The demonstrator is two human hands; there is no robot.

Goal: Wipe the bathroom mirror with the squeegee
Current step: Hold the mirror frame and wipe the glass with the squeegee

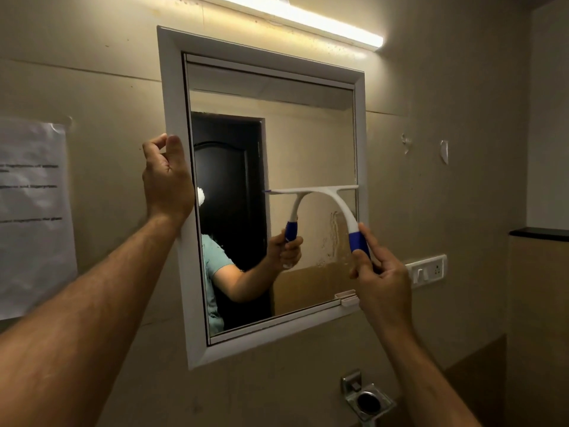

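The bathroom mirror hangs on the wall in a white frame. My left hand grips the frame's left edge at mid height. My right hand is closed on the blue grip of a white squeegee. Its blade lies flat and level against the glass on the right half, about two thirds of the way down. A smeared, streaky patch sits on the glass just below the blade. The mirror reflects a dark door, an arm and the squeegee.
A tube light glows above the mirror. A paper notice is taped to the wall at left. A switch plate sits right of the frame, a metal holder below it, and a dark ledge at far right.
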